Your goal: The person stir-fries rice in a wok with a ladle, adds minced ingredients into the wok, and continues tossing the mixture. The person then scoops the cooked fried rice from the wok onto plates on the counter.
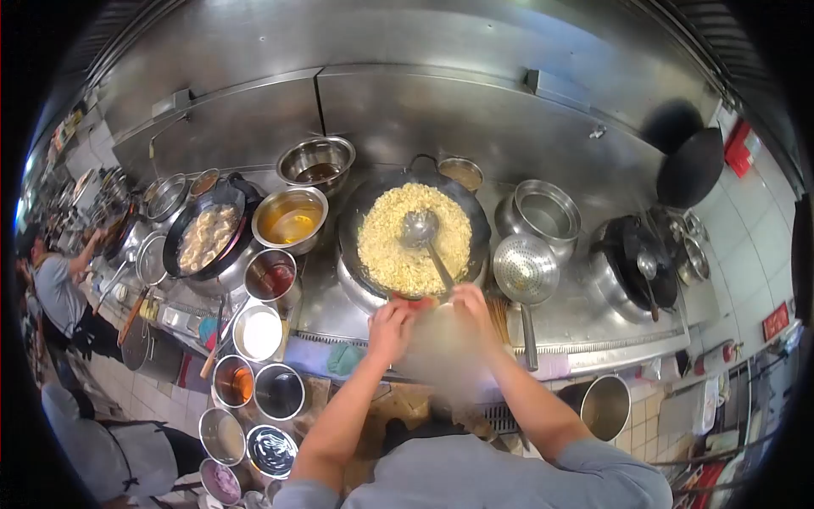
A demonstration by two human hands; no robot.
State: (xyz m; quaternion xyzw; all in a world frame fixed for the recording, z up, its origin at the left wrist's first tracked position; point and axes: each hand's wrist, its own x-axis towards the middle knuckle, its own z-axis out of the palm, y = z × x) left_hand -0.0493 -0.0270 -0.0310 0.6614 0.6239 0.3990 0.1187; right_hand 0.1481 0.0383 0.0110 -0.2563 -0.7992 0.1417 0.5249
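Note:
A large black wok [349, 242] full of pale yellow fried rice [386, 220] stands in front of me. A ladle [420, 229] rests bowl-down in the rice, its handle slanting toward me. The end of that handle meets my right hand [473, 307], whose fingers are closed on it. At the wok's near rim my left hand [390, 329] is closed on a red cloth [417, 304], partly hidden by the fingers. Below and between both hands the picture is blurred.
A perforated strainer [526, 270] and a metal pot [547, 212] stand right of the wok. On the left are a bowl of golden oil [291, 222], several seasoning pots, and another wok [208, 237] with pale pieces. Two co-workers [64, 293] stand at far left.

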